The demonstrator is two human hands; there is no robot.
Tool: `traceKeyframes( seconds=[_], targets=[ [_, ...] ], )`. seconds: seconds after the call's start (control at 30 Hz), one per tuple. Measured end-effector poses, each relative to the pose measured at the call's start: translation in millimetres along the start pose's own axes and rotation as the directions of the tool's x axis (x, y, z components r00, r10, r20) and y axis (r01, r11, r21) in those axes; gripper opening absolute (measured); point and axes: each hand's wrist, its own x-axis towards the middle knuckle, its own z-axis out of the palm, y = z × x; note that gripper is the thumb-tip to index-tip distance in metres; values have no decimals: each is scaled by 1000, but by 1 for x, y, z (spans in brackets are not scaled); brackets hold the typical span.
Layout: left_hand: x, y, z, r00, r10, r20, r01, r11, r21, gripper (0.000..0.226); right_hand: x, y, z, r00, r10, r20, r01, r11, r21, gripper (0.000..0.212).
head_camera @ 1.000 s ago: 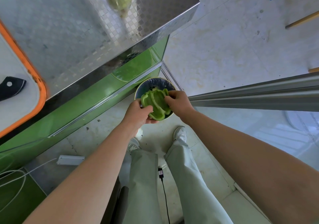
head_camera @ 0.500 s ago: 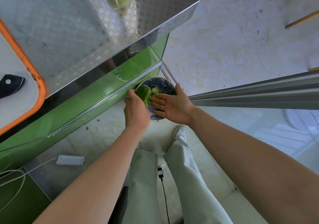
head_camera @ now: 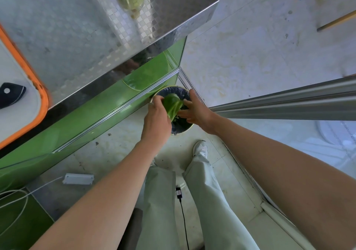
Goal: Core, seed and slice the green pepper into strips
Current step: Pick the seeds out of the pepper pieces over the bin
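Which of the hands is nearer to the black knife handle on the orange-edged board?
Left. The left hand, holding the green pepper over the bin, is on the side toward the knife handle; the right hand is beyond the pepper, farther away.

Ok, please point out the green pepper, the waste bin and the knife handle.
green pepper (head_camera: 172, 104), head view, its glossy outer skin.
waste bin (head_camera: 178, 128), head view, dark liner by the near rim.
knife handle (head_camera: 12, 95), head view, middle of the black handle.
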Motion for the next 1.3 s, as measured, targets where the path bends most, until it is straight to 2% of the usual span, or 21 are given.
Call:
traceKeyframes(
  seconds=[0.1,0.17,0.2,0.27,0.3,0.37,0.5,0.57,0.63,0.73,0.8,0.83,0.9,0.93,0.97,1.03,1.07,1.13,1.2,1.23,1.3],
  targets=[
    [5,0,1,991,-137,-14,137,989,57,53,-5,-1,-3,997,-36,70,26,991,130,85],
    [9,-2,-3,970,-244,-11,243,968,-69,48,-7,0,-4,994,-62,85,45,982,185,87],
    [11,-1,-5,951,-306,37,306,924,-230,44,-9,0,-3,993,-82,85,65,981,184,86],
    [16,4,-9,889,-404,216,453,703,-549,37,-10,2,-2,989,-119,88,102,978,182,84],
    [17,8,-10,861,-420,288,500,593,-631,36,-11,4,-1,989,-122,85,105,977,184,82],
    [19,16,-12,835,-430,345,531,463,-710,37,-11,9,-2,993,-115,30,110,982,152,79],
    [21,19,-12,784,-494,376,576,352,-738,41,-5,16,-8,966,-136,-220,173,972,159,67],
    [21,20,-11,781,-494,382,582,354,-732,39,-2,16,-6,966,-193,-175,217,967,133,59],
    [22,18,-10,782,-497,376,579,358,-732,38,2,15,-2,966,-208,-152,213,977,21,56],
    [24,15,-12,754,-543,369,589,312,-745,31,4,15,-5,913,-201,-355,209,978,-16,39],
    [25,15,-14,744,-556,371,592,291,-752,25,2,17,-7,900,-291,-326,300,954,-23,31],
    [25,14,-14,756,-545,362,582,308,-752,26,3,18,-7,907,-332,-260,325,943,-72,37],
    [22,15,-14,807,-486,335,550,414,-725,32,8,21,-3,944,-282,-172,259,955,-142,53],
    [21,15,-14,832,-452,322,529,468,-708,34,11,22,-1,951,-230,-206,201,968,-152,58],
    [20,15,-14,846,-429,316,513,498,-698,33,15,23,-1,933,-197,-303,156,976,-154,56],
    [19,13,-14,841,-437,318,520,495,-696,29,19,23,-4,823,-211,-528,142,975,-169,38],
    [19,12,-14,840,-441,315,522,501,-690,27,19,22,-6,801,-229,-553,167,973,-161,34],
    [19,8,-13,861,-404,310,501,569,-652,30,16,21,-5,890,-245,-384,218,969,-112,44],
    [18,6,-12,876,-358,323,482,604,-636,31,11,20,0,958,-221,-182,181,960,-212,61],
    [17,5,-12,876,-345,337,482,610,-628,30,14,22,1,955,-217,-200,156,947,-282,63],
    [17,3,-11,871,-337,357,490,638,-594,27,18,20,-1,861,-273,-429,149,942,-301,45]
  ],
)
